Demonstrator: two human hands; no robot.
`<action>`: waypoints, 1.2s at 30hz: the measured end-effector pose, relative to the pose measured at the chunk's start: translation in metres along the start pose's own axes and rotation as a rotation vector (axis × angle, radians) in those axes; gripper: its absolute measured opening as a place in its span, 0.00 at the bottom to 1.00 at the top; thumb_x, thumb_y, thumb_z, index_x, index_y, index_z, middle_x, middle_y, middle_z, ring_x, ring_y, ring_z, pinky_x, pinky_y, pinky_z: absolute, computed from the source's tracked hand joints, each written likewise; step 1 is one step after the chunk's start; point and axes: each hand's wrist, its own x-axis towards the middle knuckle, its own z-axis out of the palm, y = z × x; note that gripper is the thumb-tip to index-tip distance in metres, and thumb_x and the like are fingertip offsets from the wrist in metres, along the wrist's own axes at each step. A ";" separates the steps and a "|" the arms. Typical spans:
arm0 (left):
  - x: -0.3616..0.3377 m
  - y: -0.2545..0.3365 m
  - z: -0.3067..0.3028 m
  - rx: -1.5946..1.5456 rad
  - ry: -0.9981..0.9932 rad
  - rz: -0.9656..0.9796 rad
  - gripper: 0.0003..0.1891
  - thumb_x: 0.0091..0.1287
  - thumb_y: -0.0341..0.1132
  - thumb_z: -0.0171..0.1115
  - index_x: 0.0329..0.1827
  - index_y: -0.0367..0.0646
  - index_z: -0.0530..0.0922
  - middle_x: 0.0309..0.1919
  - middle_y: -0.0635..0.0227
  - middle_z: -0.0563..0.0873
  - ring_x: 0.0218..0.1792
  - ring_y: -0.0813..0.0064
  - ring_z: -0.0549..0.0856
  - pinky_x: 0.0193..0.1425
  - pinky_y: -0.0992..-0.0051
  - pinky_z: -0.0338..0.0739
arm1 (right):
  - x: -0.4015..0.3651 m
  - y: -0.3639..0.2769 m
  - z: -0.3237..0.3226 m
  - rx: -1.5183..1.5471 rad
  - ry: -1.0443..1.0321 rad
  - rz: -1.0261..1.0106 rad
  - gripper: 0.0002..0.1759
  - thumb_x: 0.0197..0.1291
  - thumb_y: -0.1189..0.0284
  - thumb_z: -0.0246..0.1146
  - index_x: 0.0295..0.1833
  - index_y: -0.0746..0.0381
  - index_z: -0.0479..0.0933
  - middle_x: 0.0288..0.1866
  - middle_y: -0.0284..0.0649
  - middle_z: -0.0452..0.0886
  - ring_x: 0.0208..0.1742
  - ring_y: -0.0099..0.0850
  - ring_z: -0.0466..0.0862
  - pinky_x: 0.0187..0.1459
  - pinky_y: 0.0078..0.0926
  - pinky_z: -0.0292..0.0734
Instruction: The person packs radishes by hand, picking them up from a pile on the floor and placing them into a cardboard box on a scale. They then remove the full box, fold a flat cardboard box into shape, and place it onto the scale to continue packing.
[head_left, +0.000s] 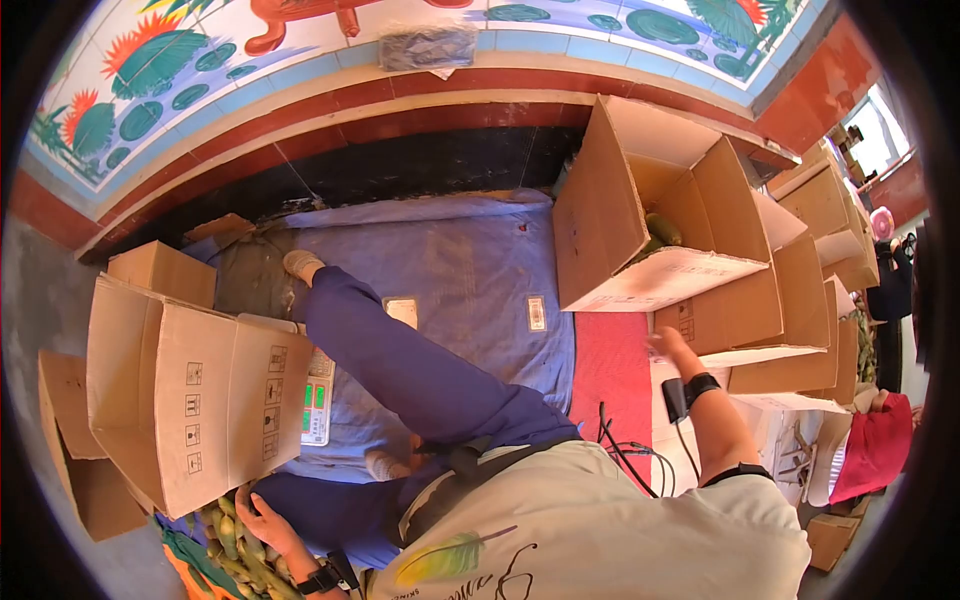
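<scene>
My left hand [264, 520] is low at the left, fingers apart, beside my thigh and just below a tall cardboard box [222, 385]. Right under it lies a pile of long green-yellow produce [235, 550], its kind unclear. On the other side my right hand [668, 346], blurred by motion, is over the edge of the red mat [610, 375], close to a cardboard box with open flaps [735, 318]. Behind that, a larger open box [605, 225] holds a few dark green pieces of produce [662, 232]. The right hand's fingers are smeared.
A digital scale [316, 425] with lit green displays sits partly behind the left box. Blue cloth [465, 270] covers the floor under my outstretched leg. Black cables [625, 455] lie by my right side. A person in red [875, 450] is at the far right.
</scene>
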 end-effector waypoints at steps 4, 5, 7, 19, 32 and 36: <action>-0.004 -0.001 0.000 0.017 0.015 0.002 0.18 0.68 0.34 0.49 0.56 0.32 0.70 0.53 0.49 0.76 0.55 0.54 0.74 0.61 0.63 0.65 | -0.112 -0.212 0.036 -0.369 0.324 -0.877 0.15 0.54 0.65 0.63 0.42 0.64 0.76 0.37 0.50 0.79 0.42 0.47 0.79 0.45 0.43 0.73; -0.006 0.002 -0.002 0.034 0.025 -0.004 0.18 0.68 0.34 0.49 0.56 0.32 0.70 0.53 0.49 0.76 0.55 0.54 0.74 0.61 0.63 0.65 | -0.124 -0.246 0.038 -0.309 0.379 -0.969 0.14 0.52 0.65 0.64 0.40 0.63 0.76 0.37 0.50 0.79 0.41 0.46 0.79 0.45 0.43 0.73; -0.009 0.000 -0.003 0.035 0.028 -0.015 0.17 0.68 0.34 0.49 0.56 0.32 0.70 0.53 0.50 0.76 0.55 0.54 0.73 0.61 0.63 0.64 | -0.131 -0.296 0.027 -0.380 0.578 -1.095 0.14 0.47 0.67 0.66 0.39 0.61 0.75 0.39 0.47 0.78 0.44 0.44 0.78 0.46 0.41 0.73; -0.019 -0.007 -0.004 -0.036 0.086 -0.033 0.17 0.66 0.31 0.49 0.56 0.31 0.70 0.53 0.50 0.76 0.56 0.54 0.73 0.63 0.62 0.63 | -0.027 -0.324 -0.113 -0.516 0.803 -0.211 0.28 0.48 0.66 0.67 0.56 0.62 0.70 0.42 0.52 0.80 0.47 0.47 0.80 0.49 0.39 0.75; -0.013 0.005 -0.006 -0.056 0.004 0.050 0.17 0.66 0.29 0.47 0.56 0.31 0.71 0.53 0.51 0.76 0.55 0.56 0.73 0.63 0.62 0.63 | -0.153 -0.267 -0.069 -0.660 0.463 -0.524 0.11 0.44 0.66 0.62 0.28 0.64 0.80 0.33 0.48 0.81 0.38 0.47 0.81 0.39 0.42 0.75; -0.011 0.003 -0.001 -0.083 -0.003 0.026 0.17 0.66 0.30 0.48 0.56 0.32 0.71 0.53 0.51 0.76 0.56 0.55 0.73 0.63 0.62 0.62 | -0.207 -0.276 -0.069 -0.910 0.227 -0.145 0.10 0.43 0.69 0.62 0.29 0.66 0.79 0.31 0.51 0.81 0.35 0.47 0.81 0.38 0.42 0.75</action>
